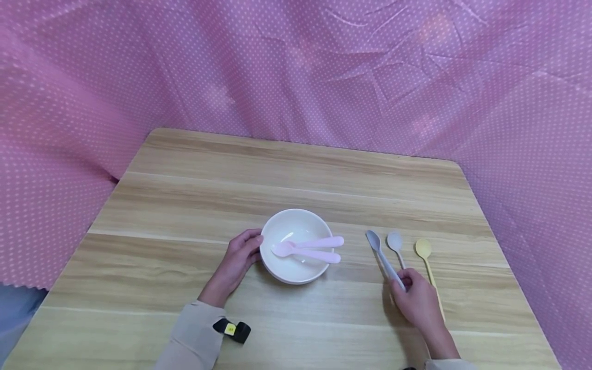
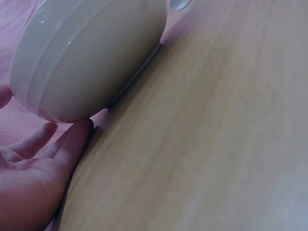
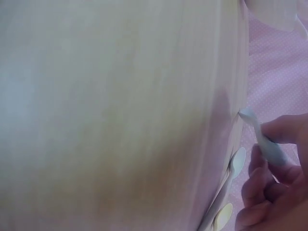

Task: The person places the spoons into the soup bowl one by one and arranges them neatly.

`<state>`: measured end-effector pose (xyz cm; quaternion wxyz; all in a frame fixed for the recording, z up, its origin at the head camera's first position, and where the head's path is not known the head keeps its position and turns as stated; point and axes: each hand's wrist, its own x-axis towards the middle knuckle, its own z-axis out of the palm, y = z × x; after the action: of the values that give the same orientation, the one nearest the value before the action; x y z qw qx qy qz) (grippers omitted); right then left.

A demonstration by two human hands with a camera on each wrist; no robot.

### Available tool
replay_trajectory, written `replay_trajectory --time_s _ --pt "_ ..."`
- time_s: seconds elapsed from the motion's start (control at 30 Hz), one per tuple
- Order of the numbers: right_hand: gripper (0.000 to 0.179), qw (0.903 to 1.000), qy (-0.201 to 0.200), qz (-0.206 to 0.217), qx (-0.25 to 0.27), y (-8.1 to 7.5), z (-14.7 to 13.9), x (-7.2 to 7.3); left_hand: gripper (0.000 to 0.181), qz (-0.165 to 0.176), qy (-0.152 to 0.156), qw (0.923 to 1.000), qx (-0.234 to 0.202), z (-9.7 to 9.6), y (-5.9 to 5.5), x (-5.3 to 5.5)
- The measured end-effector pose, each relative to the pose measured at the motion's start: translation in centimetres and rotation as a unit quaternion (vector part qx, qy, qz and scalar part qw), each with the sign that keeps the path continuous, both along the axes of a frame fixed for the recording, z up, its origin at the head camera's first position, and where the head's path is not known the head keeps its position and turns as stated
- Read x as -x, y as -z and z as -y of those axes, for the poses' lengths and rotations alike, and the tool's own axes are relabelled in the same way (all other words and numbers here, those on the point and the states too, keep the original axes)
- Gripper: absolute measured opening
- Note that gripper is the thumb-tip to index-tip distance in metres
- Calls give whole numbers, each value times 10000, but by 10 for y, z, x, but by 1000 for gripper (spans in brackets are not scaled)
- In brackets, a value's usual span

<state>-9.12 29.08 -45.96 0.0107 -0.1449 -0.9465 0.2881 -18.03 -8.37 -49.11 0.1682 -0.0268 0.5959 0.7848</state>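
A white bowl (image 1: pixel 277 226) stands on the wooden table with two pink utensils leaning over its right rim. The one nearer me is a pink spoon (image 1: pixel 319 255); the head of the other pink utensil (image 1: pixel 324 241) is partly hidden. At the bowl's left side my left hand (image 1: pixel 237 262) holds its edge, fingertips against the outer wall in the left wrist view. My right hand (image 1: pixel 416 298) pinches a blue-grey spoon (image 1: pixel 381 252) by its handle, tilted with its head low near the table. Beside it lie a pale grey spoon (image 1: pixel 395 242), partly covered by the hand, and a yellow spoon (image 1: pixel 424 250).
The wooden table (image 1: pixel 277 169) has rounded far corners. Pink dotted cloth (image 1: pixel 296 72) hangs behind it and along both sides. A black strap with a yellow tag (image 1: pixel 231 329) is on the left sleeve.
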Motion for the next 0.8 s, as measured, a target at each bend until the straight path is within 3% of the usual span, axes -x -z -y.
replay_trajectory --time_s 0.4,0.8 --pt "11 9880 572 -1426 -165 0 2 2 45 -57 -45 9999 -106 -1 1 0" --pt "9 9779 1016 -1824 123 -2 6 2 44 -11 -57 10000 -46 -1 0 0"
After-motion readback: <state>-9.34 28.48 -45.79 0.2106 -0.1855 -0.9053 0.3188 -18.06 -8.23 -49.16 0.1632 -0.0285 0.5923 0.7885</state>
